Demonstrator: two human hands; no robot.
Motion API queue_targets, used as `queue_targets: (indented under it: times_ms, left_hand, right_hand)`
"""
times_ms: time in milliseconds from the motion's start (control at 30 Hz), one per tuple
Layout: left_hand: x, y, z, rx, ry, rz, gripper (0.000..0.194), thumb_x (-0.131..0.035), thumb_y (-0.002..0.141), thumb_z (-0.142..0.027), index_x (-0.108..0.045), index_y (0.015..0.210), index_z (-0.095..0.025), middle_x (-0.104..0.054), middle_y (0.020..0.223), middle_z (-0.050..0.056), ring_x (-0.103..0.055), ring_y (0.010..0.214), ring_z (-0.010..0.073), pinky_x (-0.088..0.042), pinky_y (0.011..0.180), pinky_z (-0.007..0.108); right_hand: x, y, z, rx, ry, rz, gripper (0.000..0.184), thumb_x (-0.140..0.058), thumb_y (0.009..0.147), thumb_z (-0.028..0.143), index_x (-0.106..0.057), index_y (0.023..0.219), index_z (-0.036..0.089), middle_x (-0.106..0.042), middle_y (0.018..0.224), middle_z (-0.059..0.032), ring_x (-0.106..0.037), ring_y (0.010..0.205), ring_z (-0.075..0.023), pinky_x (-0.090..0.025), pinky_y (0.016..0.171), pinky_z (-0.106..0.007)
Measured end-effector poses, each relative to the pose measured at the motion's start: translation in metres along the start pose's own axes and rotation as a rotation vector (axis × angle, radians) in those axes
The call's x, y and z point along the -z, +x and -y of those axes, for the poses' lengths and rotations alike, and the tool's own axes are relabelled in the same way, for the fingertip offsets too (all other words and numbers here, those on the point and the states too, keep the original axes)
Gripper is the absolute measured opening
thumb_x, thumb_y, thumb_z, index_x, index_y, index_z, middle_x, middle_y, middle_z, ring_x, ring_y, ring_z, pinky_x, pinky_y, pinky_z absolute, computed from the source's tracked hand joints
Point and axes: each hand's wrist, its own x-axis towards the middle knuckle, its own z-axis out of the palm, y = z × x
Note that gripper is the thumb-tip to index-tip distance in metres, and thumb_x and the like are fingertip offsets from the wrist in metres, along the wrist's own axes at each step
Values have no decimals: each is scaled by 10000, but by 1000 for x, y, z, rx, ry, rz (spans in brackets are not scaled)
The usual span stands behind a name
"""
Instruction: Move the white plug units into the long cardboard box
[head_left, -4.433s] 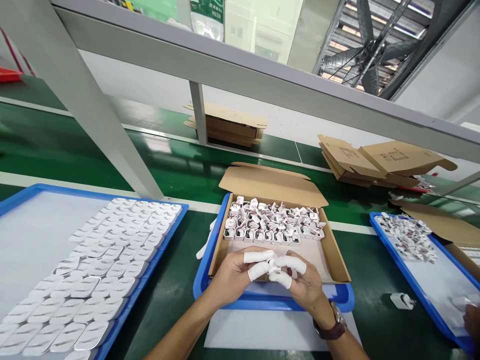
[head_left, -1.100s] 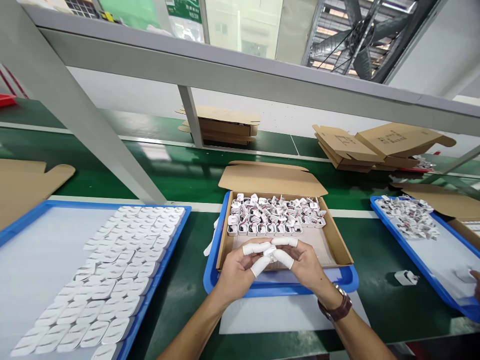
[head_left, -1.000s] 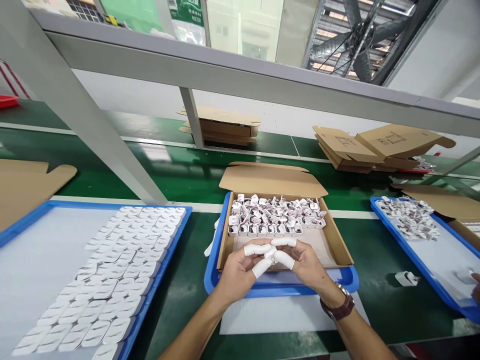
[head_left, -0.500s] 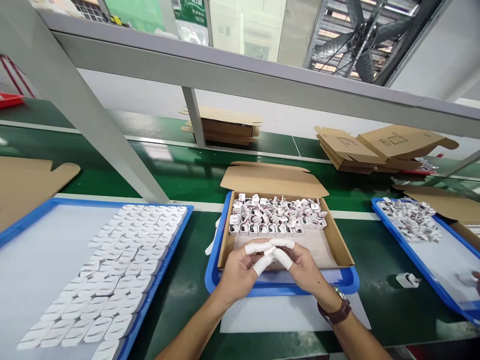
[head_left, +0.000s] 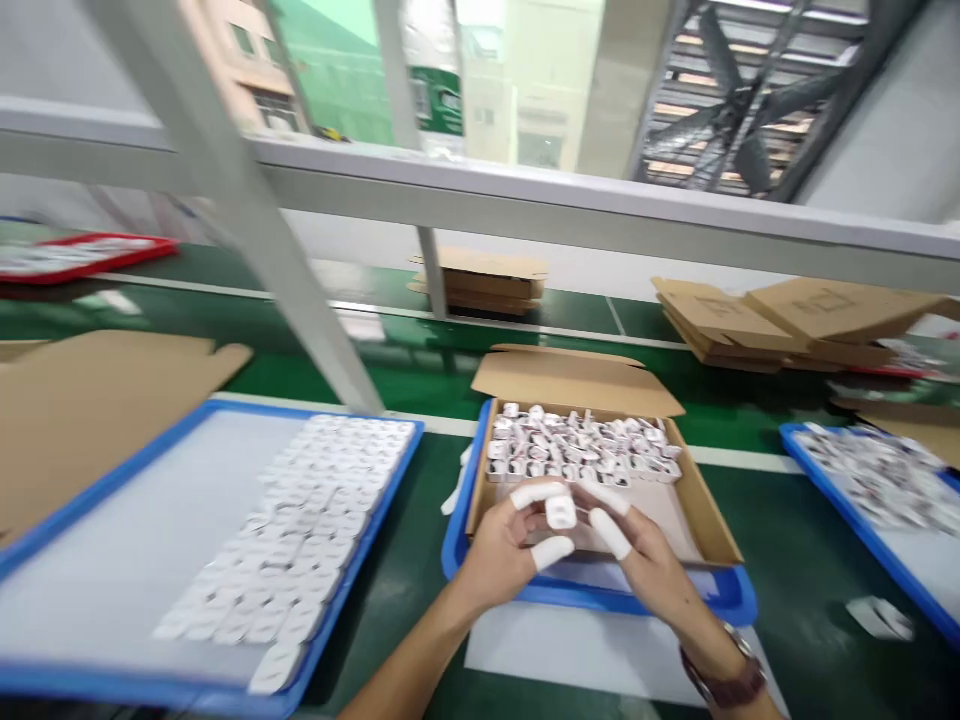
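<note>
In front of the cardboard box [head_left: 709, 535], my left hand [head_left: 495, 555] holds a small white square plastic part [head_left: 560, 512] at its fingertips. White finger covers sit on its thumb and forefinger. My right hand [head_left: 651, 565] is just right of the part, with thumb and forefinger apart and likewise covered. Whether a right fingertip touches the part is hard to tell. Behind the hands, rows of white square housings with thin wires [head_left: 577, 445] fill the far part of the box, which stands in a blue tray [head_left: 600, 597].
At left, a blue tray [head_left: 367, 545] holds rows of flat white pieces [head_left: 300, 545]. A blue tray [head_left: 862, 520] with loose white parts stands at right. A white piece [head_left: 879, 618] lies near it. A slanted post [head_left: 300, 290] and rail cross ahead; flattened cartons [head_left: 810, 310] lie behind.
My hands have drawn apart; the small white part, earlier mostly covered by both hands' fingers, now shows at my left fingertips. The camera view has shifted toward the left.
</note>
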Motion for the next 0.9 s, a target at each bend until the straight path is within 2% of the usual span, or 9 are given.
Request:
queue_targets:
  times_ms: [167,267,367,400,500,567,700,800,900]
  left_hand:
    - [35,-41,-74,-196,373,-173,270,-749,853,-194,-729,1117,-246,-648,1133,85,-680,977,229,-586,847,338]
    - [103,-80,-140,-265,740,-517,315,-822,781,-217,-753,1087,-245,-693,1103,62,-664,993,237,-534,947,338]
    - [188,-114,-185,-114,871,-951,522,-973,525,-289,-774,1004,-235,-694,1102,35,-662,921,237,-541,913,321]
    - [215,-120,-191,-61,865,-998,540,-985,494,-297,-774,984,-219,-698,1020,38,-662,916,250,-551,897,335]
    - [276,-121,-183,84,802,-1002,353,-926,651,-367,-750,869,-152,-693,782,46,-675,795,232,-587,772,353]
    - [301,-111,-165,176,725,-950,261,-734,896,-372,-706,993,-131,-718,912,53,-690,796,188,-596,745,357]
    - [330,-89,-135,325,548,-814,235,-632,980,-315,-663,1145,-152,-699,1113,72,-699,904,197,-611,778,368]
    - [348,-88,-131,381,432,-777,218,-643,974,-290,-666,1140,-151,-700,1115,75,-701,910,198,-614,783,370]
    - [375,-103,-149,313,352,-886,232,-652,968,-271,-655,1165,-147,-696,1137,86,-702,930,200,-616,799,385]
  right_hand:
    - [1,-6,12,-37,-129,-25,543,-645,908,536,-601,1402,316,-619,1452,-78,-567,1350,-355,-444,1158,-503]
    - [7,4,19,-97,-181,74,592,-766,774,534,-678,1327,341,-641,1424,-71,-577,1326,-404,-563,1044,-466]
    - [-2,12,22,-150,-67,164,563,-803,722,514,-733,1256,348,-643,1416,-85,-589,1305,-423,-597,990,-461]
    - [-12,12,21,-171,6,208,556,-808,718,508,-738,1246,348,-644,1414,-91,-587,1309,-421,-587,1002,-462]
    - [-66,11,12,-277,225,379,638,-820,724,503,-676,1325,345,-633,1426,-110,-581,1323,-400,-540,1051,-486]
    - [-114,9,2,-358,290,446,742,-785,778,526,-541,1452,338,-554,1508,-118,-561,1352,-370,-504,1079,-509]
    - [-194,14,-18,-491,348,467,942,-831,720,568,-419,1522,297,-316,1654,-149,-497,1412,-354,-520,1057,-465]
    - [-224,24,-27,-552,412,389,1072,-841,682,607,-327,1567,290,-201,1688,-172,-419,1459,-387,-557,995,-467]
    - [-237,34,-32,-575,460,323,1227,-864,619,639,-209,1604,311,-154,1698,-182,-350,1487,-427,-578,949,-494]
